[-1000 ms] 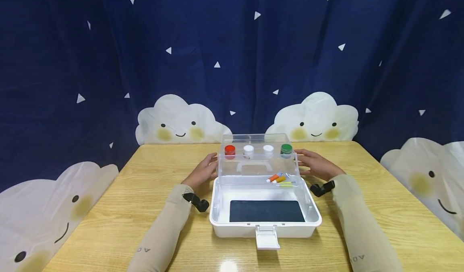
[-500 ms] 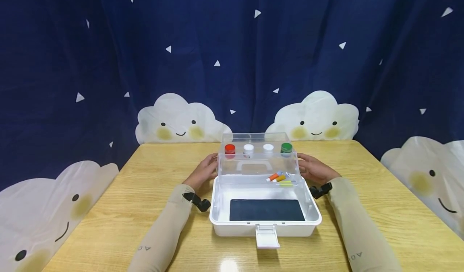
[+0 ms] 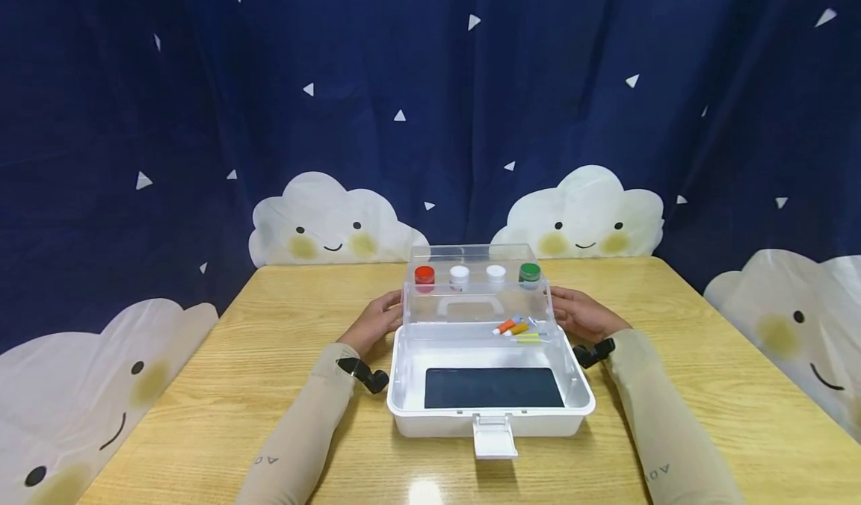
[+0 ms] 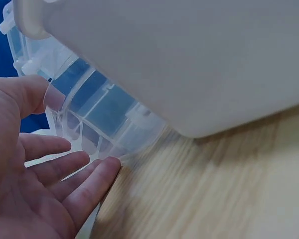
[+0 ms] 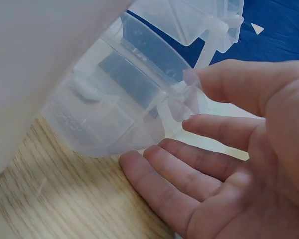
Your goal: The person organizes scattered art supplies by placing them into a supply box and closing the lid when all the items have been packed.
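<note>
A white storage box (image 3: 444, 424) stands in front of me, its clear trays raised and its clear lid (image 4: 102, 107) swung back behind it. My left hand (image 3: 372, 324) is at the lid's left side. In the left wrist view its thumb overlaps the lid's edge, with the loosely stretched fingers (image 4: 82, 186) beneath. On the other side, my right hand (image 3: 587, 317) has its thumb tip right at the lid's curved edge and its relaxed fingers (image 5: 179, 181) spread below. A red-lidded jar (image 3: 424, 276), two white-lidded jars and a green-lidded jar (image 3: 529, 275) stand in the upper tray.
Orange and yellow small tubes (image 3: 518, 329) lie together in the clear lower tray. A dark rectangular panel (image 3: 493, 388) shows at the box's bottom, and the white latch (image 3: 494, 439) hangs down in front. The wooden table (image 3: 296, 303) ends at a navy curtain (image 3: 417, 79).
My right hand has moved slightly left, its fingers closer in against the lid's side. My left hand stays in place, and the box has not moved.
</note>
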`<move>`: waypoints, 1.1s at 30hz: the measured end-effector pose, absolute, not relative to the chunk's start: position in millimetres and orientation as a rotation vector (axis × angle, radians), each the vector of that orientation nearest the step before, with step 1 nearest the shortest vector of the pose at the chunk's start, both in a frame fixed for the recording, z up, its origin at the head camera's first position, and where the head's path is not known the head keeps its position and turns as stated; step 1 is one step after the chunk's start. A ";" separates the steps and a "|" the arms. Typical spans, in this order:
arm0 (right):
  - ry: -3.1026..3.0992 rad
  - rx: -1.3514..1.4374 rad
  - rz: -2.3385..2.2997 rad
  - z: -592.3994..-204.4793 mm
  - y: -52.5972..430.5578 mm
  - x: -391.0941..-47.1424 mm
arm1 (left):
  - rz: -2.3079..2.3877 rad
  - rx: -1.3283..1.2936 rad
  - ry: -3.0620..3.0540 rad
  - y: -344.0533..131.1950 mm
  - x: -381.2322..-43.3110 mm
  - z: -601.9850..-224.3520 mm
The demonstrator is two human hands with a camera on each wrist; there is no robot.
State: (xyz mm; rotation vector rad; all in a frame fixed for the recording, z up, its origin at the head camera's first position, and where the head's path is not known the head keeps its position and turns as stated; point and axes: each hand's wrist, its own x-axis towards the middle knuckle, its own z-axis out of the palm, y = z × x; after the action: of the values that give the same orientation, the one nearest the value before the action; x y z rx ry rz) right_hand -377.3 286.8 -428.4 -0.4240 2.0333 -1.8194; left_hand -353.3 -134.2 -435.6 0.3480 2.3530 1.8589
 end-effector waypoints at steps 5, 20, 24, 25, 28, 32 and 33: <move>2.042 -0.418 -1.816 -428.1 286.8 -376.8 | 1.842 0.372 2.348 -136.7 -353.0 -436.5; 2.037 -0.386 -1.838 -427.6 285.7 -377.2 | 1.865 0.349 2.305 -139.2 -352.5 -435.8; 2.035 -0.412 -1.848 -427.1 286.6 -377.5 | 1.902 0.342 2.307 -137.3 -350.8 -433.6; 2.031 -0.417 -1.853 -426.7 286.7 -377.6 | 1.915 0.344 2.301 -136.9 -350.7 -433.2; 2.029 -0.428 -1.869 -425.6 286.8 -378.0 | 1.954 0.370 2.283 -136.2 -351.7 -433.4; 2.031 -0.429 -1.888 -424.0 287.0 -377.3 | 1.975 0.382 2.273 -135.5 -353.6 -433.4; 2.033 -0.417 -1.898 -423.6 287.2 -377.0 | 1.976 0.383 2.276 -135.3 -353.8 -433.1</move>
State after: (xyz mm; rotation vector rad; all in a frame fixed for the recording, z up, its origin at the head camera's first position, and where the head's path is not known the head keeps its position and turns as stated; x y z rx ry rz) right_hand -377.0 287.2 -423.6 -0.4174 2.0333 -1.8979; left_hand -353.8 -135.3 -433.1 0.3829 2.2757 1.9762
